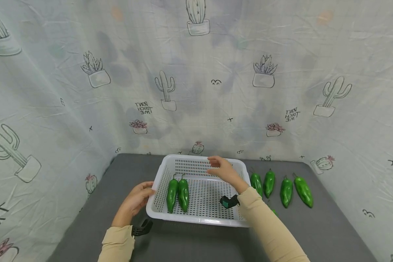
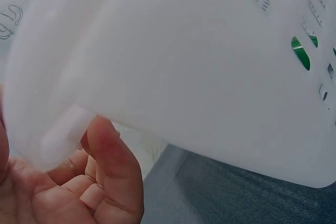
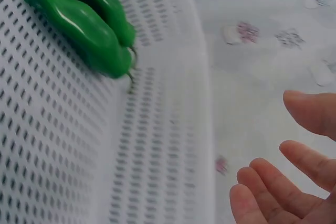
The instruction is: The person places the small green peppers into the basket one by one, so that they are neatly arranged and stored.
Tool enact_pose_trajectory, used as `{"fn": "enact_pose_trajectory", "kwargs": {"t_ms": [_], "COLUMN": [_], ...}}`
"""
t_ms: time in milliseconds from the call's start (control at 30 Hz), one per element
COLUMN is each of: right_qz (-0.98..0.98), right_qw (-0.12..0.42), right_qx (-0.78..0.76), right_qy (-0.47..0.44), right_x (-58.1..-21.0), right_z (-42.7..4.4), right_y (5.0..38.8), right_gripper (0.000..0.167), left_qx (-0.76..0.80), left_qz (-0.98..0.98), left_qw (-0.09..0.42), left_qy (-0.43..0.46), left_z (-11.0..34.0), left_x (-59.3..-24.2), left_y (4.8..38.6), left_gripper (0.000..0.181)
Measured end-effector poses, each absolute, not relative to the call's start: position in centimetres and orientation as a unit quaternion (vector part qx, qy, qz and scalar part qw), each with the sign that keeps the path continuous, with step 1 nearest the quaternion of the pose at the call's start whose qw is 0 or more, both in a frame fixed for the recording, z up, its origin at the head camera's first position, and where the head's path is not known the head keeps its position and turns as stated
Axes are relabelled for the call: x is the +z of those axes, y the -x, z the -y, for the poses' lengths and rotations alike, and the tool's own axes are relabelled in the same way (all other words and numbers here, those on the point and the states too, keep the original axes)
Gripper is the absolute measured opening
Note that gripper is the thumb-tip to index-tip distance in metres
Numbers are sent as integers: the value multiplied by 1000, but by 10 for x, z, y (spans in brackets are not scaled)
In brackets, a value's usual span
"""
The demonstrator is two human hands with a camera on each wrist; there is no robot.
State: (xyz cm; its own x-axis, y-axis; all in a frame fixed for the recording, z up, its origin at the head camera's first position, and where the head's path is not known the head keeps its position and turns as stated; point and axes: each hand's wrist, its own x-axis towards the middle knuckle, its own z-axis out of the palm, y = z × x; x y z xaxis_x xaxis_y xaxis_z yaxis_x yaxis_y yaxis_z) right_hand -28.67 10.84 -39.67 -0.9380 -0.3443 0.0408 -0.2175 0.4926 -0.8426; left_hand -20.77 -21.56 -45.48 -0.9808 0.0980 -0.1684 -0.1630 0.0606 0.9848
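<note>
Backdrop [image 1: 196, 91]: soft, even light; blurred at two o'clock in my right-wrist view.
Basket [image 2: 184, 77]: hazy where I grip it, left-wrist view.
Table [image 1: 196, 240]: shadowed at six o'clock.
Peppers [image 1: 183, 194]: white glints.

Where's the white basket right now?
In the head view, the white basket is low center, between the left grip on its left side and the loose green peppers to its right.

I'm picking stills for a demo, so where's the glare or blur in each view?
Head view: mostly crisp, small highlights on the green peppers; left wrist view: the white plastic basket fills much of the frame, its rim soft, the left hand clearer; right wrist view: the printed backdrop is blurred, pale glare on the two peppers in the basket.
</note>
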Motion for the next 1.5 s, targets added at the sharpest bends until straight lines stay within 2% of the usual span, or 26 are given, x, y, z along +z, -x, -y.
{"fn": "enact_pose_trajectory", "kwargs": {"t_ms": [233, 567, 867, 1100, 1267, 1400, 1500], "right_qz": [-850, -844, -858, -881, -897, -921, -939], "right_qw": [49, -42, -104, -87, -21, 20, 10], "right_qx": [-496, -503, -492, -464, -441, -390, -344], "right_qy": [171, 179, 104, 23, -9, -7, 11], "right_x": [-381, -374, -395, -433, -458, -475, -485], "right_z": [-150, -190, -231, -260, -273, -278, -279], "right_y": [274, 247, 204, 170, 156, 148, 146], "right_gripper": [55, 56, 54, 54, 54, 49, 45], "left_qx": [683, 680, 684, 684, 685, 682, 683], "left_qz": [-724, -727, -723, -723, -723, -725, -724], "left_qw": [94, 91, 91, 92, 90, 92, 90], "left_qy": [26, 28, 22, 23, 26, 28, 36], "left_z": [216, 219, 216, 215, 215, 215, 215], "left_x": [-455, -455, -456, -454, -455, -457, -458], "left_y": [207, 207, 208, 210, 210, 209, 209], "left_gripper": [53, 53, 53, 53, 53, 52, 52]}}
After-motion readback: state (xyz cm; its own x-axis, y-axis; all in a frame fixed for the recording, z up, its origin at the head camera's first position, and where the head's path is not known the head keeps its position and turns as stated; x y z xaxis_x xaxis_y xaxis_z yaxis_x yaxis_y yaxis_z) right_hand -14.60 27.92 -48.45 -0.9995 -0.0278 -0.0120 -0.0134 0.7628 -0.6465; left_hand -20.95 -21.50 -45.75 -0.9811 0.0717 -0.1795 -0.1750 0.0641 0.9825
